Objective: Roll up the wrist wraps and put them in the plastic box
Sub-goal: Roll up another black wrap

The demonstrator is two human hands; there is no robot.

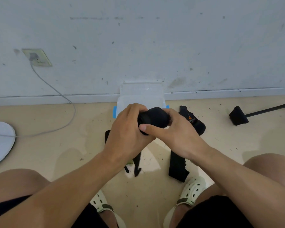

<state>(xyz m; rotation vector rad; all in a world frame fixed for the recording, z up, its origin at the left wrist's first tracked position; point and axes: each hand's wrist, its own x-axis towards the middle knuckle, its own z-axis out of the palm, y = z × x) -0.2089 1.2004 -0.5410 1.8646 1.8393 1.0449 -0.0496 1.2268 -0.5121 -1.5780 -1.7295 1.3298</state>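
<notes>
A black wrist wrap, rolled into a thick bundle, is held in front of me above the floor. My left hand grips its left side and my right hand grips its right side, thumb laid across the front. A loose black tail of the wrap hangs down below my left hand. The clear plastic box with blue clips stands open on the floor just behind my hands, its lid leaning on the wall. Another black wrap with orange print lies to the right of the box.
A flat black strap lies on the floor by my right foot. A black padded piece on a rod sits at the far right. A white round base and a grey cable from a wall socket are at the left.
</notes>
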